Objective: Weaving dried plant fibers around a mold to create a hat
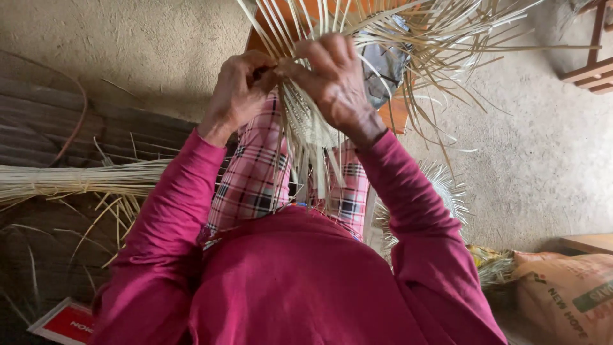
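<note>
**Operator A:** Report the condition of each hand.

**Operator B:** The left hand (239, 92) is clenched, its fingertips pinching thin pale strips at the upper edge of the woven piece (306, 124). The right hand (335, 80) is curled over the same edge from the other side, fingers folded down and gripping a group of strips. The two hands touch at the fingertips.

**Operator A:** Location of the woven piece?

**Operator B:** It hangs directly below and between both hands, above the lap in pink plaid trousers (252, 182). Its finished, tightly plaited section lies beneath the right hand; the loose strip ends (434, 38) fan outward above and to the right of that hand.

**Operator A:** Items around the work position?

**Operator B:** Well to the left of the left hand, a tied bundle of pale strips (76, 179) lies on dark boards. Below the right forearm, beside the magenta sleeve (415, 204), a second fanned woven piece (447, 188) rests on the floor. Farther down on that side lies a printed sack (568, 294). Beyond the hands, an orange stool (396, 112) carries a crumpled grey bag (383, 64), partly hidden by the strips.

**Operator A:** Surface underneath?

**Operator B:** A bare earthen floor (543, 160).
</note>
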